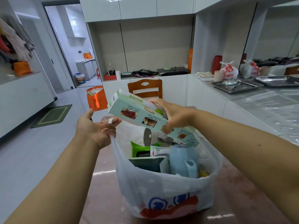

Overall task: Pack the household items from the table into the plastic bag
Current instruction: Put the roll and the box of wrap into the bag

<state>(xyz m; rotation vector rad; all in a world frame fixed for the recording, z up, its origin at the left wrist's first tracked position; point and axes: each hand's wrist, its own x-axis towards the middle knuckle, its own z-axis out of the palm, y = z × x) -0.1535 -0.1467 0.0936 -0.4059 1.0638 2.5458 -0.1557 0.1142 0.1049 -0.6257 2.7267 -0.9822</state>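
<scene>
A white plastic bag [161, 188] with a red and blue print stands open on the pinkish table [242, 199]. My left hand [95, 128] is shut on the bag's left handle and holds it up. My right hand [173, 117] grips a long pale green box [137, 113] with food pictures, tilted above the bag's mouth. Inside the bag lie a light blue jug [182, 159], a green wipes pack [140, 148], a dark green packet [147, 164] and a grey round item [150, 136].
A wooden chair [145, 88] stands beyond the table. An orange bag [97, 99] sits on the floor to the left. On the counter at right are steel trays [237, 85] and a knotted white bag [229, 70]. A green mat [51, 116] lies by the left cabinet.
</scene>
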